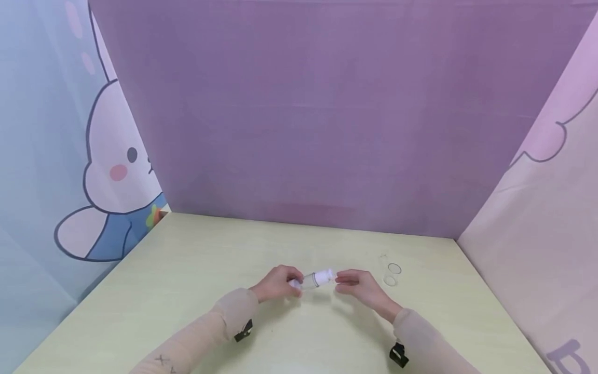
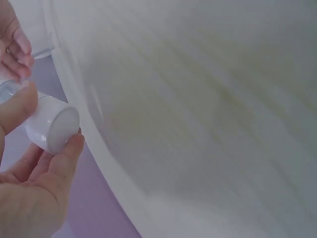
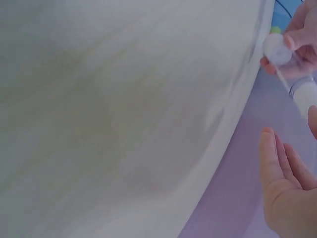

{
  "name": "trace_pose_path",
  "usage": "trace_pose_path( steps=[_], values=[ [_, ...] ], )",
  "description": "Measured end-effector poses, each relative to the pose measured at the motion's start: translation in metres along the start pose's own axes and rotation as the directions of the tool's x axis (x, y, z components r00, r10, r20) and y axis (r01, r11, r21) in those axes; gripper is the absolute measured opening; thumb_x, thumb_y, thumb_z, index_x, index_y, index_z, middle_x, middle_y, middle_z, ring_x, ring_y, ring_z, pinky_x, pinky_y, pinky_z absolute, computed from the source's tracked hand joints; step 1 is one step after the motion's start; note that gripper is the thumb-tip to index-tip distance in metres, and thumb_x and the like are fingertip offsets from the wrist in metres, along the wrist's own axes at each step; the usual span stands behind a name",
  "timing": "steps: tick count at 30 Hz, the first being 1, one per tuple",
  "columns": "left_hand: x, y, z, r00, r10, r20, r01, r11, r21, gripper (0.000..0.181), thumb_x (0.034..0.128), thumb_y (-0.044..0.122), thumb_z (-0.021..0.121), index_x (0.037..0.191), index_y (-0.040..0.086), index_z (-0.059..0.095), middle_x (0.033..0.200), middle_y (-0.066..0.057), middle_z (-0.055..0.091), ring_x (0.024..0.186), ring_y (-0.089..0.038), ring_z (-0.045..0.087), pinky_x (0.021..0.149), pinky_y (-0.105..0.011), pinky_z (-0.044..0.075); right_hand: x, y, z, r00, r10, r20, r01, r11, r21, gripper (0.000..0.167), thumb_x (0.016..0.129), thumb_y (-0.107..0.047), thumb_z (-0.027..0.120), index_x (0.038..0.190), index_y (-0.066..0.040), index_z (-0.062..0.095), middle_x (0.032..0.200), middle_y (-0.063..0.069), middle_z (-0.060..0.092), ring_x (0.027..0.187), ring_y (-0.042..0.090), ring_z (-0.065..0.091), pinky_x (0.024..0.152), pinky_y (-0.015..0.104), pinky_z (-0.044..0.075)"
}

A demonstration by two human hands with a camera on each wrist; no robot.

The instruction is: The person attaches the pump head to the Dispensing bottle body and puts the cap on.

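My left hand (image 1: 279,283) grips one end of a slim clear bottle (image 1: 308,282) with white parts, held just above the table and tilted slightly up to the right. In the left wrist view, thumb and fingers hold its rounded white end (image 2: 53,126). A wider white collar (image 1: 323,277) at the other end points toward my right hand (image 1: 366,290). That hand's fingers are extended close to the tip; whether they touch it I cannot tell. The right wrist view shows those fingers (image 3: 270,153) fairly straight, with the collar partly cut off by the frame edge.
Thin clear pieces with round rims (image 1: 394,268) lie on the pale table (image 1: 187,259) beyond my right hand. A purple backdrop (image 1: 299,114) rises at the table's far edge. Printed cloth panels (image 1: 42,156) stand on both sides.
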State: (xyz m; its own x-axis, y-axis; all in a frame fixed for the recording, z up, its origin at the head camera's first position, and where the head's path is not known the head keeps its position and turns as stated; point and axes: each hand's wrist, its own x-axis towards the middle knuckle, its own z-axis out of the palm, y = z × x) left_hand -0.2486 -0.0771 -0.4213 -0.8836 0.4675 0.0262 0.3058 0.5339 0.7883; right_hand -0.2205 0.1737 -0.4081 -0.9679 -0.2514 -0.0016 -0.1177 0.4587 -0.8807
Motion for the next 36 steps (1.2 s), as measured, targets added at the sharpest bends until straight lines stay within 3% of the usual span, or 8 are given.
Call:
trace_pose_path(
  steps=[5, 12, 20, 29, 36],
  values=[
    [0.0, -0.002, -0.003, 1.0, -0.026, -0.009, 0.025, 0.998, -0.057, 0.033, 0.0718, 0.01, 0.074, 0.102, 0.0, 0.064, 0.108, -0.012, 0.064, 0.102, -0.028, 0.059, 0.088, -0.042, 0.046, -0.007, 0.011, -0.017, 0.999, 0.021, -0.037, -0.021, 1.0, -0.007, 0.045, 0.083, -0.017, 0.066, 0.119, 0.007, 0.054, 0.114, 0.019, 0.062, 0.102, 0.027, 0.061, 0.087, 0.036, 0.048],
    [0.001, -0.005, -0.006, 0.999, -0.041, -0.01, 0.04, 0.994, -0.102, 0.045, 0.0724, 0.01, 0.073, 0.114, -0.002, 0.059, 0.113, -0.015, 0.063, 0.105, -0.03, 0.058, 0.089, -0.041, 0.046, -0.017, 0.023, -0.038, 0.989, 0.068, -0.131, -0.071, 0.997, -0.019, 0.041, 0.084, -0.014, 0.064, 0.119, 0.006, 0.055, 0.114, 0.018, 0.062, 0.103, 0.027, 0.061, 0.088, 0.037, 0.048],
    [0.003, -0.008, -0.006, 0.999, -0.037, 0.004, 0.038, 0.993, -0.114, 0.04, 0.0732, 0.01, 0.073, 0.11, -0.001, 0.062, 0.112, -0.015, 0.063, 0.104, -0.03, 0.058, 0.088, -0.039, 0.047, -0.03, 0.035, -0.065, 0.978, 0.088, -0.191, -0.099, 0.994, -0.048, 0.041, 0.087, -0.012, 0.061, 0.121, 0.008, 0.052, 0.115, 0.021, 0.061, 0.105, 0.029, 0.06, 0.086, 0.03, 0.049],
    [0.004, -0.01, -0.004, 0.999, -0.039, 0.009, 0.04, 0.992, -0.124, 0.039, 0.0735, 0.009, 0.073, 0.109, -0.002, 0.062, 0.113, -0.015, 0.063, 0.104, -0.028, 0.058, 0.088, -0.039, 0.047, -0.045, 0.05, -0.093, 0.955, 0.108, -0.275, -0.141, 0.985, -0.104, 0.039, 0.087, -0.011, 0.06, 0.12, 0.01, 0.053, 0.115, 0.023, 0.061, 0.091, 0.005, 0.062, 0.078, 0.017, 0.049],
    [0.004, -0.01, -0.003, 0.999, -0.033, 0.016, 0.034, 0.991, -0.132, 0.039, 0.0725, 0.007, 0.073, 0.109, -0.001, 0.062, 0.112, -0.015, 0.063, 0.103, -0.027, 0.058, 0.088, -0.04, 0.047, -0.048, 0.059, -0.106, 0.951, 0.144, -0.272, -0.189, 0.971, -0.144, 0.044, 0.088, -0.012, 0.058, 0.123, 0.011, 0.048, 0.12, 0.027, 0.056, 0.106, 0.031, 0.058, 0.083, 0.026, 0.05]
  ],
)
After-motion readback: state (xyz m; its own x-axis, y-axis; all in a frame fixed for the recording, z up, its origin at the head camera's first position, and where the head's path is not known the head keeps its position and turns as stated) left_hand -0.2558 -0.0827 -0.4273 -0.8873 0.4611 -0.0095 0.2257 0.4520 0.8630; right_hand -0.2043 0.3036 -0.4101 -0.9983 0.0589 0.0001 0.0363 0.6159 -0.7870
